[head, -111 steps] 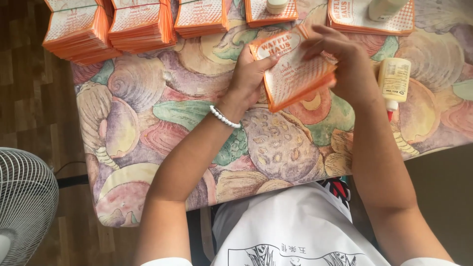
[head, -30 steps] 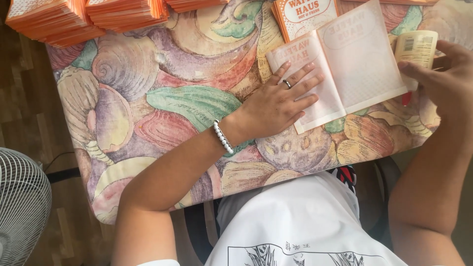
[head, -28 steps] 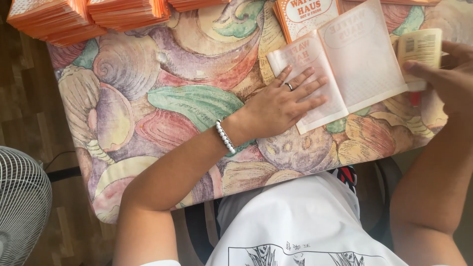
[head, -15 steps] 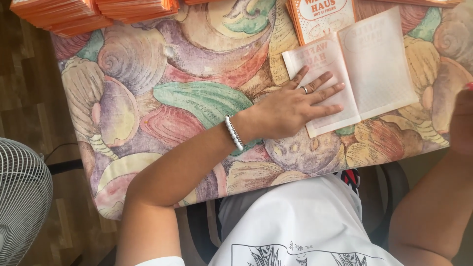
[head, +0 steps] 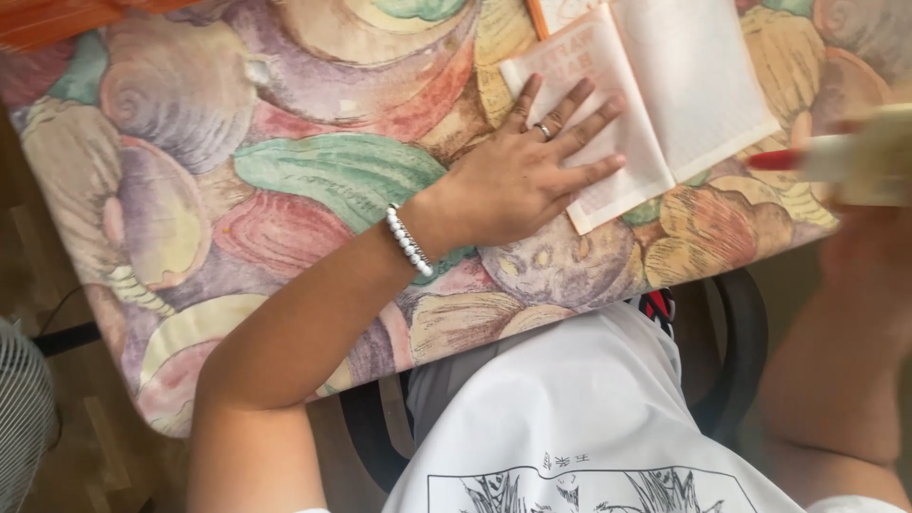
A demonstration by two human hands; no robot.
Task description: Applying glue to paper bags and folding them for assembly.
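Head view: the left hand [head: 518, 180] lies flat, fingers spread, grasping nothing, pressing the left page of the open booklet [head: 655, 95] onto the shell-patterned bench [head: 285, 180]. The right hand [head: 869, 237], blurred, grips a red-tipped glue bottle [head: 855, 157] lying crosswise just right of the booklet, nozzle pointing toward it.

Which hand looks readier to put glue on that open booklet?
Probably the right hand: it holds the glue bottle, red tip toward the booklet. The left hand lies flat, pinning the page.
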